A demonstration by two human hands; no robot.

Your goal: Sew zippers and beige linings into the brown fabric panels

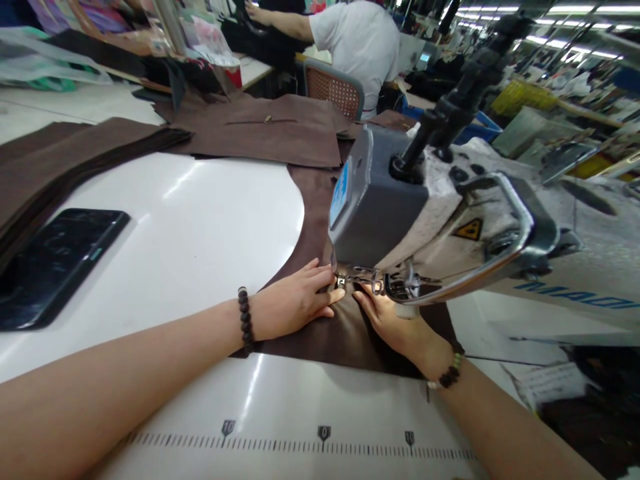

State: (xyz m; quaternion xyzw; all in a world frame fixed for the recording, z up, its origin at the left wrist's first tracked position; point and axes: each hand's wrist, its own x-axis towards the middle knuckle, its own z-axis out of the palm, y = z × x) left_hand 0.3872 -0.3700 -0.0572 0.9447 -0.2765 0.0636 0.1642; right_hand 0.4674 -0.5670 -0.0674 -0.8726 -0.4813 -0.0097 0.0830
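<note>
Brown fabric [345, 337] lies on the white table beneath the head of a sewing machine [380, 193]. My left hand [295, 300] rests on the fabric just left of the presser foot [341, 281], fingers stretched out and slightly apart. To the right of the foot, my right hand [395, 323] lies on the same fabric with its fingers extended towards the needle area. Part of the right fingers is hidden behind the machine's lower parts. The fabric between the two hands shows a light sheen and runs on behind the machine head.
A stack of brown fabric pieces [85, 157] lies at the left, near a black phone [65, 260]. Another brown piece [260, 130] lies at the back. A printed ruler [325, 445] runs along the front edge. Beyond, a person in a white shirt [357, 47] sits on a chair [334, 90].
</note>
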